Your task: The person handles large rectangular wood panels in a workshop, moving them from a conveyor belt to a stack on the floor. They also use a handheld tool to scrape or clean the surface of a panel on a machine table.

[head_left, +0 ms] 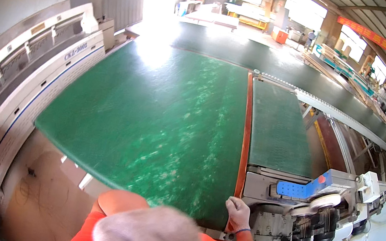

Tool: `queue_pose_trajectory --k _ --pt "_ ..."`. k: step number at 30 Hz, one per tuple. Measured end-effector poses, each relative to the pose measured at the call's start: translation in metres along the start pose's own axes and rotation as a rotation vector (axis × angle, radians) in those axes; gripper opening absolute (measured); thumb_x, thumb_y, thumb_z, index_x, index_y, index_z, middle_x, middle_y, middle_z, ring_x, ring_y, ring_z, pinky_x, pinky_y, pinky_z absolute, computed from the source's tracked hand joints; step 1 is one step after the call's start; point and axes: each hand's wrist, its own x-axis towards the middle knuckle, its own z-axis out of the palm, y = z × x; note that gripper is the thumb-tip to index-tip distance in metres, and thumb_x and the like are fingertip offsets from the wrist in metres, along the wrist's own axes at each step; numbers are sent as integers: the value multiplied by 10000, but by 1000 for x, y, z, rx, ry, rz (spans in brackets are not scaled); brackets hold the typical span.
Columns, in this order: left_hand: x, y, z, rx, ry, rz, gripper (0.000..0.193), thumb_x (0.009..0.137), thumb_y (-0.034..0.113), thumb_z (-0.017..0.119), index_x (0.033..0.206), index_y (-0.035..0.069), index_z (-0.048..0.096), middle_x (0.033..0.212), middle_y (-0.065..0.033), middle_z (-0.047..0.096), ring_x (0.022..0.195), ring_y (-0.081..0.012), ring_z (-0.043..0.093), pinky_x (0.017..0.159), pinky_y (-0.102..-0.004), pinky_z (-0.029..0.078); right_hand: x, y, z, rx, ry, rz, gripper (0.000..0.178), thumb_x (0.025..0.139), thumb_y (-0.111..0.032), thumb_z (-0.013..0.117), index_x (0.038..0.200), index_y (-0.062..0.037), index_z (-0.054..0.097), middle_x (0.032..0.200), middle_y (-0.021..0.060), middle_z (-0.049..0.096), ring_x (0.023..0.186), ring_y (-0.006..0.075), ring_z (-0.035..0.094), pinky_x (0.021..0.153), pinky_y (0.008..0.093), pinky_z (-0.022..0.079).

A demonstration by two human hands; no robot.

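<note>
Green belt (143, 111), L hand (149, 236) blurred, R hand (237, 213) by red strip (246, 140), can't tell either's fingers.

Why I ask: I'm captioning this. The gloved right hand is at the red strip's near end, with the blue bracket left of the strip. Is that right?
The blue bracket is right of the red strip, not left, as the head view shows. The gloved right hand is at the strip's near end.
</note>
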Motion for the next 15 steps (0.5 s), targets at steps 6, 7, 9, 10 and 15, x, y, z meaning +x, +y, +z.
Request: queue_pose_trajectory --k 6,7,9,10,15 --pt "-8 20 -25 153 -573 191 196 1016 198 495 863 134 599 796 -28 591 632 -230 593 521 -429 445 -7 36 -7 175 154 153 300 923 -214 733 1083 39 758 953 107 776 907 160 721 855 308 564" --pt "-17 13 -24 250 -441 326 272 1035 181 471 768 206 513 732 26 451 589 -137 493 506 -337 372 -11 43 -8 207 185 183 295 919 -204 739 1077 45 759 955 101 777 908 155 719 849 304 564" --pt "-13 11 -35 308 -424 478 273 1032 170 468 766 199 522 739 26 458 591 -134 492 501 -331 363 -11 50 -6 158 215 170 288 912 -195 748 1068 47 761 940 93 774 886 134 707 831 292 562" --pt "-11 12 -40 338 -414 551 274 1030 164 466 765 195 526 742 26 462 591 -133 491 498 -328 359 -10 51 -5 176 222 176 287 912 -195 747 1065 47 762 932 91 773 878 133 705 826 293 561" --pt "-14 33 -72 256 -442 375 278 1028 133 448 767 189 524 720 20 454 578 -142 487 488 -336 363 -1 30 15 149 221 178 292 913 -202 740 1057 52 758 889 81 766 841 133 699 795 296 559"
